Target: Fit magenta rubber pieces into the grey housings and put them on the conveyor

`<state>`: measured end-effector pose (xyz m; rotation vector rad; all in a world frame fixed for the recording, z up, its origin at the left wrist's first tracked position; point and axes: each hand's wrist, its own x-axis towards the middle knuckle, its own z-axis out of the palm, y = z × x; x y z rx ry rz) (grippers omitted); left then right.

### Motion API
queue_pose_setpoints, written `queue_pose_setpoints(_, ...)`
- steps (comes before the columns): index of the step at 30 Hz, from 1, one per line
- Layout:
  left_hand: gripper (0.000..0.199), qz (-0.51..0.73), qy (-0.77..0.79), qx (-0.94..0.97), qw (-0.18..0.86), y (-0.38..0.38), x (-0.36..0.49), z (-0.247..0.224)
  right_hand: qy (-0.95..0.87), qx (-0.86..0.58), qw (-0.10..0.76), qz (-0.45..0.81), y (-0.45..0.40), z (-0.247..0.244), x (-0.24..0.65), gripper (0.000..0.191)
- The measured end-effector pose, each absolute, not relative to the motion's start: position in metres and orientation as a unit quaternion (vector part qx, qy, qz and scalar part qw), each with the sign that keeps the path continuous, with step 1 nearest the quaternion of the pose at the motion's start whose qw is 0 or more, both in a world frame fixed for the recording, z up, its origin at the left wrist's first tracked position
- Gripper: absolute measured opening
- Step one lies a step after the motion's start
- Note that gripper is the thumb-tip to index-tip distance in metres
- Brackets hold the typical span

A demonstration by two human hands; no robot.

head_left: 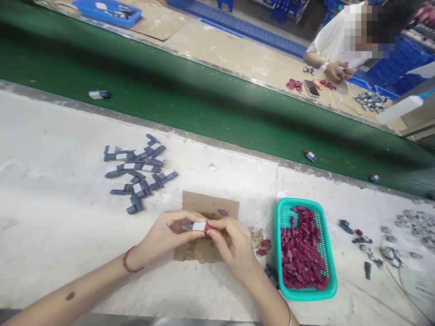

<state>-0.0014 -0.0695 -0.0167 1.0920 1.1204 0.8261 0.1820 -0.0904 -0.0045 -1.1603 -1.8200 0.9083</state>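
Observation:
Over a brown cardboard piece (217,204), my left hand (173,231) pinches a small blue-grey and white plastic part (197,226) between thumb and fingers. My right hand (234,242) grips a small dark red piece (208,227) at that part's right end; the two touch. Another dark red piece (223,212) lies on the cardboard just beyond my hands. To the right stands a turquoise basket (331,271) full of dark red pieces (301,253). Several blue-grey and white parts (136,167) lie in a loose heap to the left.
A green conveyor belt (204,108) crosses beyond the table, carrying a few parts (98,94). White pieces (418,226) lie far right. Across the belt, a person (336,45) in a white shirt handles small red pieces. A blue tray (108,13) sits at the far left.

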Motion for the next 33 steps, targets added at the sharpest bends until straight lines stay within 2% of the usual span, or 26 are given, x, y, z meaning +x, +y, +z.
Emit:
queue_pose_setpoints(5,0.008,0.395,0.454,0.539,0.590,-0.067,0.000,-0.009,-0.697,-0.474,0.407,0.353,-0.097,0.002,0.179,0.021)
queue_pose_setpoints(9,0.006,0.354,0.421,0.601,0.580,-0.059,0.007,0.004,-0.710,-0.489,0.392,0.321,-0.103,0.018,0.189,0.020)
queue_pose_setpoints(12,0.014,0.299,0.416,0.666,0.543,-0.037,0.011,0.011,-0.703,-0.559,0.325,0.296,-0.107,0.032,0.224,0.018)
queue_pose_setpoints(16,0.032,0.286,0.474,0.694,0.460,0.023,0.015,-0.003,-0.647,-0.714,0.225,0.143,-0.116,0.028,0.292,0.014)
queue_pose_setpoints(19,0.039,0.296,0.514,0.705,0.389,0.075,0.022,-0.022,-0.664,-0.726,0.137,0.116,-0.123,0.012,0.325,0.018)
queue_pose_setpoints(21,0.039,0.312,0.526,0.717,0.334,0.104,0.028,-0.032,-0.676,-0.719,0.107,0.120,-0.124,0.003,0.333,0.019)
queue_pose_setpoints(23,0.038,0.318,0.528,0.736,0.282,0.122,0.031,-0.038,-0.680,-0.715,0.113,0.120,-0.124,-0.001,0.333,0.018)
queue_pose_setpoints(27,0.037,0.306,0.527,0.758,0.231,0.133,0.014,-0.043,-0.668,-0.703,0.187,0.158,-0.120,0.002,0.330,0.016)
queue_pose_setpoints(33,0.031,0.276,0.615,0.724,0.149,0.135,-0.067,-0.038,-0.565,-0.721,0.290,0.279,-0.119,0.003,0.329,0.025)
